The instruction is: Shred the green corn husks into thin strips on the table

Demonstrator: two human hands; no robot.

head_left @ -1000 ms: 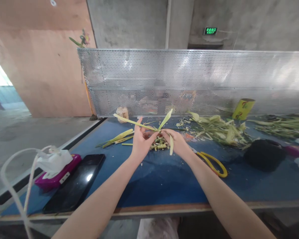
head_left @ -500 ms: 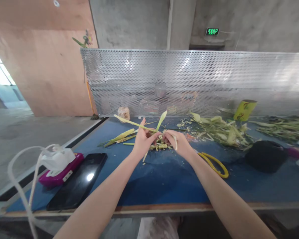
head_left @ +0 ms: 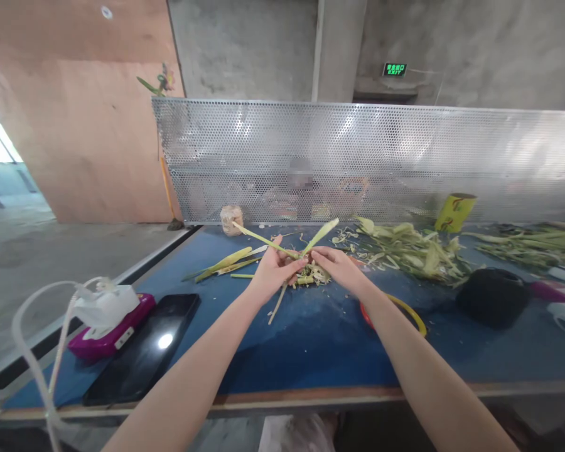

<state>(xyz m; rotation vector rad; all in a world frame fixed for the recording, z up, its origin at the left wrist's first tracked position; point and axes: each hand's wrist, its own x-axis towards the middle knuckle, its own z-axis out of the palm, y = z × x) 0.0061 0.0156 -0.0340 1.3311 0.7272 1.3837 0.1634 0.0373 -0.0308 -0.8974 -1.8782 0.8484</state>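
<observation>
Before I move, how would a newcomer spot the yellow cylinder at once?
Find the perforated metal panel beyond the blue table. Follow it right to the heap of green leaves; the yellow cylinder stands behind its right end. Smooth, bright sides set it apart from the ragged leaves.

both bare forearms [head_left: 202,367] were stretched forward — the left hand [head_left: 269,276] was closed in a grip, one finger raised, and the right hand [head_left: 338,265], fingers bent, was just beside it.
</observation>
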